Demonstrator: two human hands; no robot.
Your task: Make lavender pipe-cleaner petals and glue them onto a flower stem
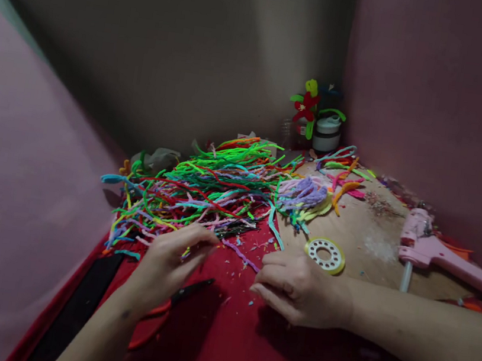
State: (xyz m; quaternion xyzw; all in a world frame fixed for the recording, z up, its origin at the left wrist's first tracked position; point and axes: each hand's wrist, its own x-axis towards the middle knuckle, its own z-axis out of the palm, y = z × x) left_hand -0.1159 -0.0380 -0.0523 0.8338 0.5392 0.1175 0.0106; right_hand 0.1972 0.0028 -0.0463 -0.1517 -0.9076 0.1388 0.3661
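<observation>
A thin purple pipe cleaner point(240, 254) runs between my two hands over the red cloth point(223, 333). My right hand point(298, 287) has its fingers pinched together at the strip's right end. Near the strip's left end is my left hand point(171, 263), thumb and index finger held toward each other; whether they touch the strip is not clear. Under my left hand lies a pair of scissors with orange-red handles point(151, 326), its dark blades pointing right. A big heap of colourful pipe cleaners point(222, 184) lies just beyond my hands.
A yellow tape roll point(336, 268) lies beyond my right wrist. At the right is a pink glue gun point(437, 251). Toward the back corner stand a lidded jar point(327, 136) and a red pipe-cleaner flower point(305, 107). A flat black object point(75, 306) lies at the left edge.
</observation>
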